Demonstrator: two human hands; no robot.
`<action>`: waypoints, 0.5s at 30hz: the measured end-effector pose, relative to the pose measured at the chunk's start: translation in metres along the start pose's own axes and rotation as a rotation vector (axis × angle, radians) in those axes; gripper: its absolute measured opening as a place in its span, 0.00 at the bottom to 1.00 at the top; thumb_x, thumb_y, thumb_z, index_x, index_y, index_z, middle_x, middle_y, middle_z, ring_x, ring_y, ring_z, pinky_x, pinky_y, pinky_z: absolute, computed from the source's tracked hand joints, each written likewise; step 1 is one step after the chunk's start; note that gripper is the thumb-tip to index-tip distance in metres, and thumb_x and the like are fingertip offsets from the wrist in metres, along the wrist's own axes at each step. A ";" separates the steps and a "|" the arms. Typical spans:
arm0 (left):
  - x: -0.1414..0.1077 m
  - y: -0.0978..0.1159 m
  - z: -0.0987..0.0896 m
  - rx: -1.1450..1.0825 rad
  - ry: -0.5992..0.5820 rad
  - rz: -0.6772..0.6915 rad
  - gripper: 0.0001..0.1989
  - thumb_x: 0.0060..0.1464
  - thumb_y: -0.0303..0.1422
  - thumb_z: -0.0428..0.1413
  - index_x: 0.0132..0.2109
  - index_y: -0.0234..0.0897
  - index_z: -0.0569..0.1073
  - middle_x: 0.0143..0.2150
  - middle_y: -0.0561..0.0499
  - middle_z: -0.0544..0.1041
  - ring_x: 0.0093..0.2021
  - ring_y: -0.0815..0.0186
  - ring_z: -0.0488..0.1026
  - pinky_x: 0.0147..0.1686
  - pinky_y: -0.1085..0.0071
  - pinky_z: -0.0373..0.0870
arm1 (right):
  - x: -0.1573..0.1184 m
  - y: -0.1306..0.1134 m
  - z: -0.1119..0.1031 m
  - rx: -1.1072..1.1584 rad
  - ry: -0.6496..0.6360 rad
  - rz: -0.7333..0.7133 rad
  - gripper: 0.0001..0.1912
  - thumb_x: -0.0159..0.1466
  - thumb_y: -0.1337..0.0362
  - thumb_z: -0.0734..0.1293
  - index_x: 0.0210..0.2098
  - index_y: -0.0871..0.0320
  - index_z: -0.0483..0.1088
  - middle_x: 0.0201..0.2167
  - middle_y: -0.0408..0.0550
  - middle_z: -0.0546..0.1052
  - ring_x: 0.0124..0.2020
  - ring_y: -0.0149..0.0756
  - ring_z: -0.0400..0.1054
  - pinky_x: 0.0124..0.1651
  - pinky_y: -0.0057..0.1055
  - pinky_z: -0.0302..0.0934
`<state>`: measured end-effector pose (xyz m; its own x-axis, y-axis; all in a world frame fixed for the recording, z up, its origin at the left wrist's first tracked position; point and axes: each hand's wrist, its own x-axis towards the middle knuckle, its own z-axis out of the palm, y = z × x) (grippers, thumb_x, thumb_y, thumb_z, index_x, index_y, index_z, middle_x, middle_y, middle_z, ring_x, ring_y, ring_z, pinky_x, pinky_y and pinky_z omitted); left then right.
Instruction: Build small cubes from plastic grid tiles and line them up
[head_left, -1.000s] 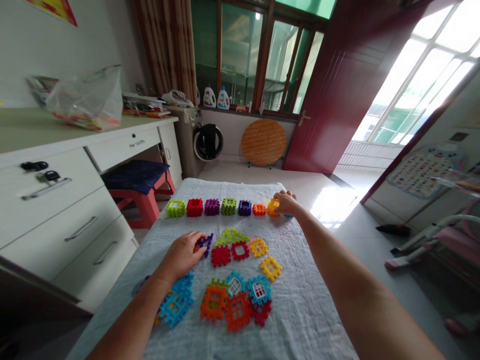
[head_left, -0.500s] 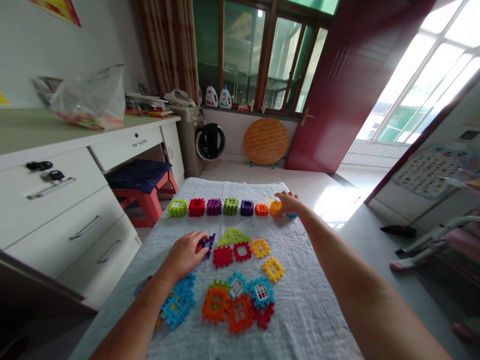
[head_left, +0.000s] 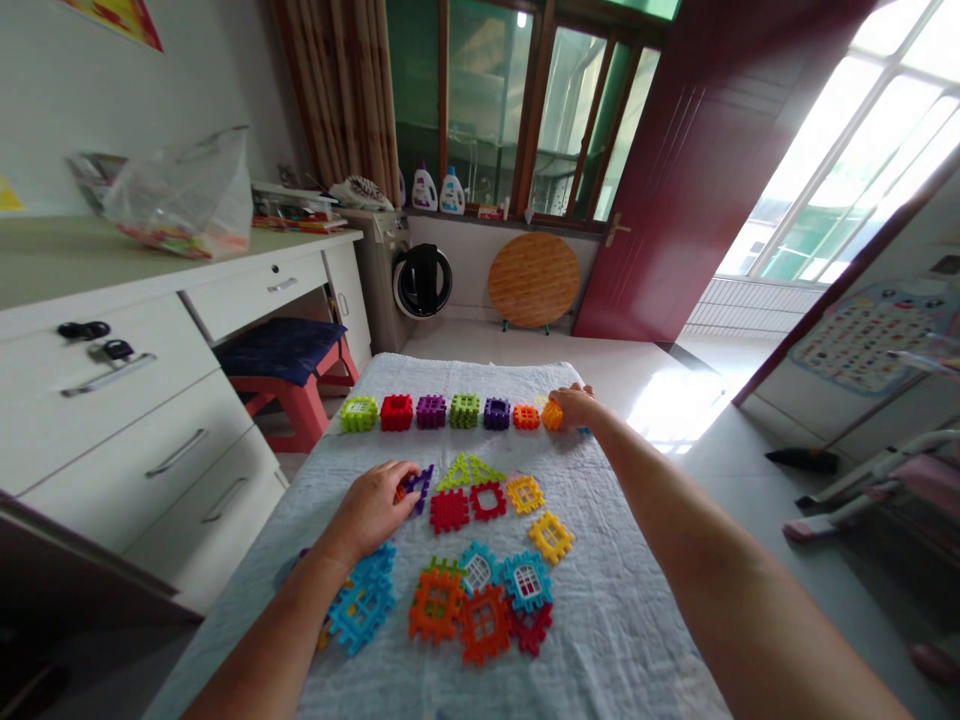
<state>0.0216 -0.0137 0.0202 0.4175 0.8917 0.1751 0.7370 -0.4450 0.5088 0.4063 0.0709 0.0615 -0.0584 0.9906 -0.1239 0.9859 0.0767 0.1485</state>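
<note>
My right hand [head_left: 574, 404] reaches to the far right end of a row of stacked building blocks, its fingers closed around a yellow-orange block stack [head_left: 552, 415]. A bit of blue block [head_left: 585, 429] shows under that hand. Nearer on the left, my left hand [head_left: 382, 508] has its fingers curled over a purple triangular building block [head_left: 424, 488], and an orange piece shows partly beneath the fingers. Beside it lie green triangular pieces [head_left: 471, 470], a red square piece [head_left: 449, 511], a red frame piece [head_left: 488, 501] and yellow pieces [head_left: 551, 538].
The row continues left with orange [head_left: 526, 416], dark purple [head_left: 496, 413], green [head_left: 465, 411], purple, red and lime stacks. Blue window pieces [head_left: 527, 581] and orange pieces [head_left: 484, 623] lie near the front, blue ones [head_left: 363, 605] by my left forearm. A pale cloth [head_left: 600, 620] covers the table.
My right fingers have drawn in and lowered around the yellow-orange stack. My left hand keeps its place by the purple triangle. The view has shifted slightly.
</note>
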 end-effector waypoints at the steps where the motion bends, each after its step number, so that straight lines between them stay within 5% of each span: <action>1: 0.000 0.000 0.000 0.001 0.000 0.001 0.12 0.51 0.33 0.53 0.44 0.38 0.72 0.42 0.47 0.76 0.44 0.60 0.73 0.46 0.67 0.66 | -0.001 0.000 -0.001 0.000 0.000 0.007 0.32 0.44 0.64 0.75 0.49 0.55 0.69 0.46 0.52 0.72 0.50 0.52 0.62 0.52 0.44 0.51; 7: 0.001 0.000 -0.001 0.010 -0.014 -0.002 0.12 0.51 0.33 0.53 0.44 0.38 0.72 0.43 0.47 0.76 0.44 0.60 0.73 0.46 0.67 0.66 | -0.023 -0.006 -0.012 0.076 0.153 0.038 0.40 0.46 0.60 0.74 0.58 0.52 0.61 0.54 0.55 0.67 0.53 0.55 0.57 0.53 0.48 0.50; 10: 0.000 0.001 -0.002 0.027 -0.017 0.006 0.12 0.51 0.34 0.53 0.44 0.38 0.72 0.43 0.47 0.76 0.44 0.59 0.73 0.46 0.66 0.66 | -0.052 -0.020 -0.012 0.209 0.247 -0.023 0.33 0.51 0.61 0.71 0.56 0.53 0.64 0.52 0.55 0.68 0.51 0.52 0.59 0.51 0.45 0.53; 15: -0.001 0.001 -0.001 0.036 -0.014 0.016 0.12 0.51 0.33 0.52 0.44 0.38 0.72 0.43 0.47 0.76 0.44 0.60 0.73 0.46 0.67 0.66 | -0.114 -0.051 0.005 0.422 0.176 -0.297 0.20 0.54 0.67 0.69 0.47 0.57 0.69 0.44 0.51 0.71 0.45 0.42 0.64 0.48 0.38 0.58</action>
<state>0.0215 -0.0145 0.0216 0.4369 0.8831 0.1710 0.7488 -0.4624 0.4749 0.3636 -0.0466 0.0635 -0.3338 0.9400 0.0705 0.8982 0.3399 -0.2789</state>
